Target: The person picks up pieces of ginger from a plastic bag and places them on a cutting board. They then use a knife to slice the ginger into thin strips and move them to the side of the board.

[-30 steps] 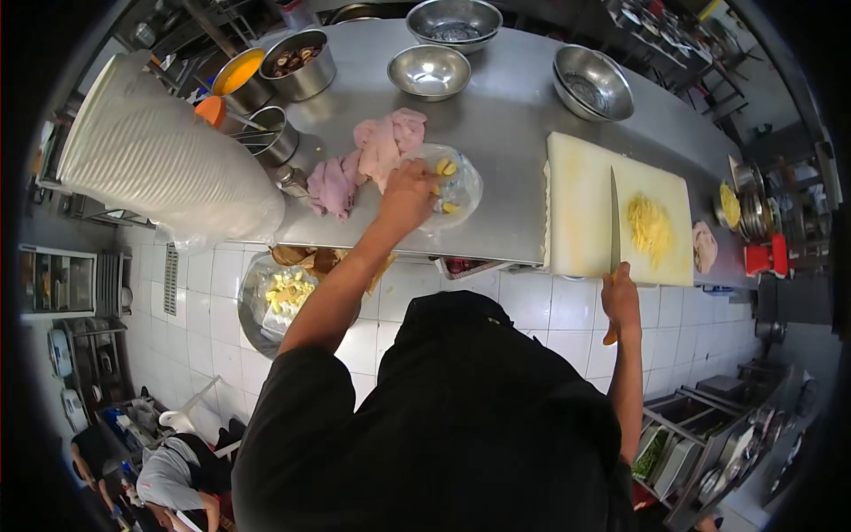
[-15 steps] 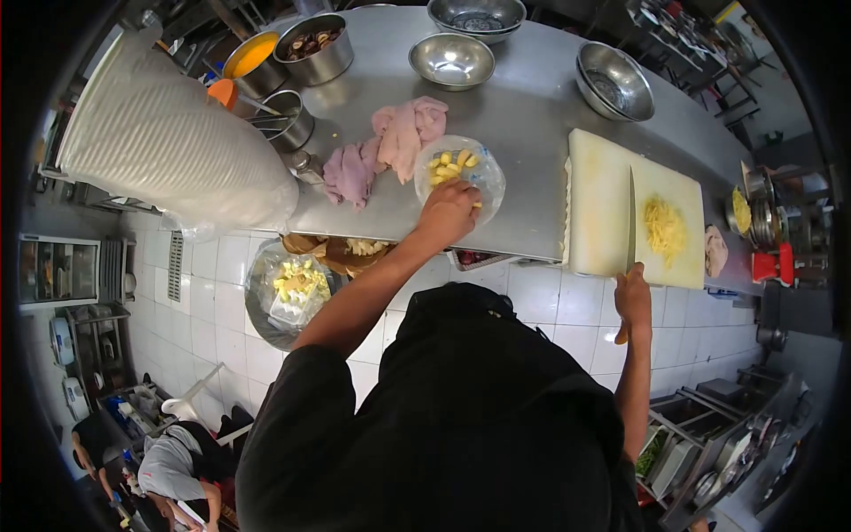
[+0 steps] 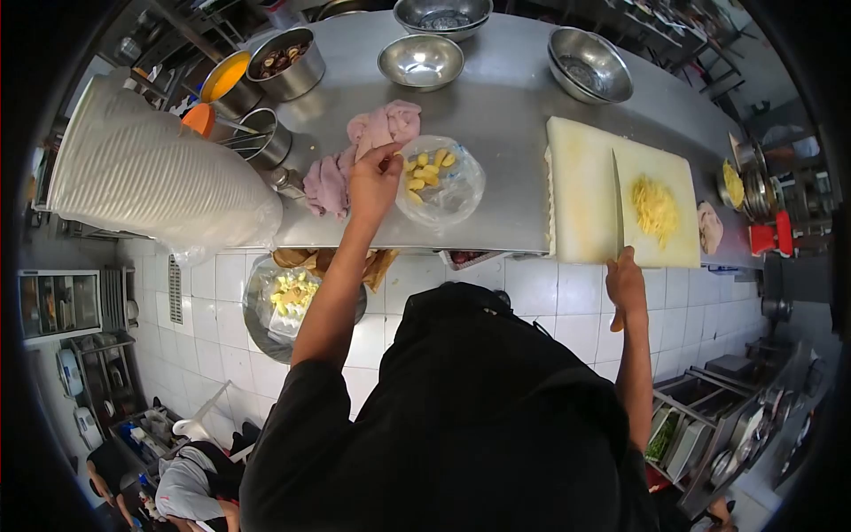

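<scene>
My right hand (image 3: 626, 284) is wrapped round the handle of a kitchen knife (image 3: 619, 199), whose long blade lies along the white cutting board (image 3: 576, 195). To the right of the blade is a pile of thin yellow shreds (image 3: 654, 211). My left hand (image 3: 376, 184) has its fingers curled in a pinch at the left edge of a clear plastic bag (image 3: 456, 199); its rim seems to be between the fingertips. Peeled yellow pieces (image 3: 427, 175) lie in that bag. Just behind the left hand are pinkish cloths (image 3: 386, 126), partly covered by it.
Steel bowls (image 3: 421, 62) stand at the back of the steel table (image 3: 496, 133). Pots (image 3: 288, 66) and a tall wrapped stack of containers (image 3: 160, 168) occupy the left. Below the edge is a bin (image 3: 266, 332) with scraps. Another person (image 3: 191, 483) is at lower left.
My left hand has moved left, from over the yellow pieces to the bag's left edge. The knife stays in my right hand on the board. The whole view has shifted slightly.
</scene>
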`<state>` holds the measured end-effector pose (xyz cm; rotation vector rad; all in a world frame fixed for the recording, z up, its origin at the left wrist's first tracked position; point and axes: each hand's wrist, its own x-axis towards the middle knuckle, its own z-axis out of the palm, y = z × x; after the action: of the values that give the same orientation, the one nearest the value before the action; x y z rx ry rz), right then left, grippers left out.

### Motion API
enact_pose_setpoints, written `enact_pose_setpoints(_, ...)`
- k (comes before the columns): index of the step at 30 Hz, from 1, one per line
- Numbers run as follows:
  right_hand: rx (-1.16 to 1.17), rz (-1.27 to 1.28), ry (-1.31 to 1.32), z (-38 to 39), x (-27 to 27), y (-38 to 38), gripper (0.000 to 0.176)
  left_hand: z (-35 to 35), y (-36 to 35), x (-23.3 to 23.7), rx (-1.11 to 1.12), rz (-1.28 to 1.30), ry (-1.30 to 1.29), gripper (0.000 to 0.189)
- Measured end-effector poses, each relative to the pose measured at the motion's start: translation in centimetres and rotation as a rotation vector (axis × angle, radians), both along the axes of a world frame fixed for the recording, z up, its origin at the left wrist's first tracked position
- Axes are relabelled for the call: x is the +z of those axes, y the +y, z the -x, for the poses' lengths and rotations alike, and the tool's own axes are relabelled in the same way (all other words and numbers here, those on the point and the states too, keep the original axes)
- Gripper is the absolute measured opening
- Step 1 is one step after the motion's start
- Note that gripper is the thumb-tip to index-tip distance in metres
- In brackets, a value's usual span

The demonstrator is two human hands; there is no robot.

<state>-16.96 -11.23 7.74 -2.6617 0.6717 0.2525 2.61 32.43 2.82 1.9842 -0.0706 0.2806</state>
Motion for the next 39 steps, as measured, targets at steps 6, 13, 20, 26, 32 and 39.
enact_pose_setpoints(6,0.019,-0.045,-0.036,0.1,0.3,-0.3,0.026,0.3,-1.7,0.6,-0.010,-0.061,0.050,0.025)
enact_pose_setpoints(13,0.046,-0.152,-0.084,0.6,0.9,-1.5,0.024,0.9,-4.0,0.5,-0.078,-0.418,-0.077,0.034)
enact_pose_setpoints(20,0.078,-0.221,-0.096,0.9,1.5,-2.4,0.025,1.8,-4.2,-2.7,-0.048,-0.716,-0.173,0.031)
enact_pose_setpoints(26,0.121,-0.334,-0.105,1.0,2.3,-4.0,0.031,2.8,-4.5,-0.1,-0.016,-0.719,-0.139,0.036)
enact_pose_setpoints(32,0.123,-0.376,-0.084,0.6,1.7,-5.3,0.035,3.5,-12.9,1.2,-0.137,-0.361,-0.120,0.032)
enact_pose_setpoints(39,0.123,-0.424,-0.082,0.6,0.3,-6.5,0.033,4.7,-29.9,3.9,-0.513,-0.447,-0.254,0.032)
